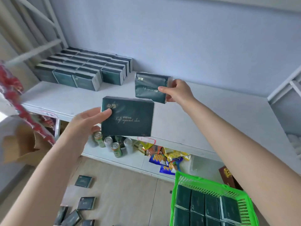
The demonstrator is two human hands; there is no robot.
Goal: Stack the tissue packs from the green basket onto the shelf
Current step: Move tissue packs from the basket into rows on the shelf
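Each hand, left [84, 123] and right [178, 92], grips one tissue pack above the shelf [179, 121].

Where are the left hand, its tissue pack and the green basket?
left hand [86, 123], head view, at the base of the thumb.
tissue pack [128, 118], head view, middle of its printed face.
green basket [211, 185], head view, on its far rim.

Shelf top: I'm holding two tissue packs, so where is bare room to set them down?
Bare shelf runs from the stacked packs rightward to the white side frame, and along the front edge before them. The back left corner is crowded with packs.
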